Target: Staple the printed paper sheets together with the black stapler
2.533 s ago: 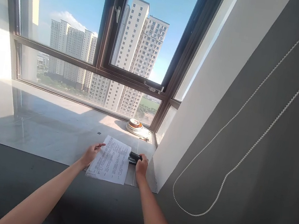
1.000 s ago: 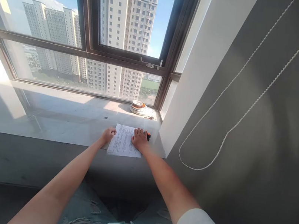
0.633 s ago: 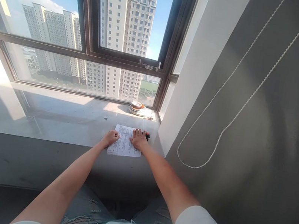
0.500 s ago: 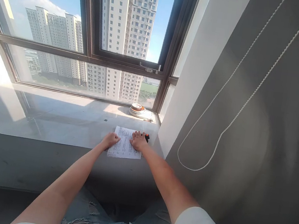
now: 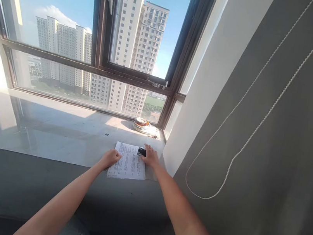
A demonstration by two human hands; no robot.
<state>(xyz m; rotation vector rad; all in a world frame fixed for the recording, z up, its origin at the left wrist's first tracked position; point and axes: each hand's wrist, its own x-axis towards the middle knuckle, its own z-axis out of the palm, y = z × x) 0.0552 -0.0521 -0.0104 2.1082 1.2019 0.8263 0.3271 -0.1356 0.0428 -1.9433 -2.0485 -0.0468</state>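
Observation:
Printed paper sheets (image 5: 127,166) lie in a stack on the windowsill, their lower edge at the sill's front edge. At the stack's left side my left hand (image 5: 111,158) is closed, thumb over the margin, gripping the sheets. My right hand (image 5: 151,156) is closed around a small black stapler (image 5: 141,152) at the upper right part of the paper. The stapler's front end points left over the print; my fingers hide its rear. Whether it touches the paper I cannot tell.
Behind the paper, a coil of white cable with a brown roll on top (image 5: 143,124) sits in the window corner. A small dark piece (image 5: 107,134) lies on the sill (image 5: 61,142). A beaded blind chain (image 5: 230,164) hangs at the right wall.
My right hand has left the paper's face and taken hold of the black stapler, bringing it over the upper right of the sheets. My left hand stays on the left edge. The view has tilted up slightly.

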